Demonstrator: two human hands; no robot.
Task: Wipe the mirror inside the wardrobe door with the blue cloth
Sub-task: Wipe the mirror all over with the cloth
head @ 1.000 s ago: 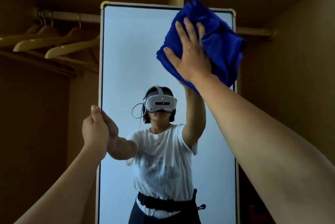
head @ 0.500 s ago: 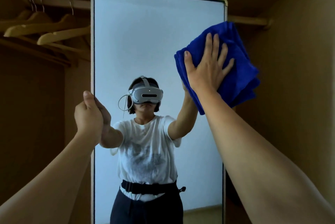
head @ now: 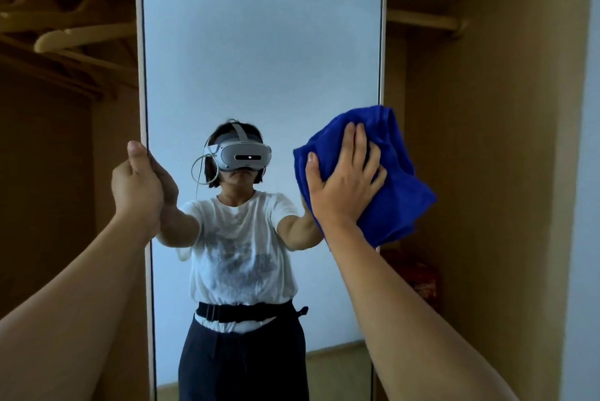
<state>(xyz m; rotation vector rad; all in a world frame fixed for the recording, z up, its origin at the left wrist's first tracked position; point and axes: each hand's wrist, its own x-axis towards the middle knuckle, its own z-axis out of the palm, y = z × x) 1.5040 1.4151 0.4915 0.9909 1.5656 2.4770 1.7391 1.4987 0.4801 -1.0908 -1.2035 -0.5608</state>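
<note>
while the left hand (head: pixel 136 188) gripped the pale left frame of the mirror (head: pixel 259 53), thumb up along the front edge and fingers curled round behind it, the right hand (head: pixel 345 186) lay flat on the blue cloth (head: pixel 394 186), fingers straight and a little spread, pressing it to the glass; the cloth sat bunched at the mirror's right edge, about halfway up the visible glass, part of it hanging past the frame over the wardrobe's tan wall (head: pixel 493 140); the glass reflected a person in a white shirt, dark trousers and a headset; wooden hangers (head: pixel 81 37) hung on a rail at upper left, blurred; something reddish (head: pixel 418 277) sat low behind the right forearm, too dim to tell.
</note>
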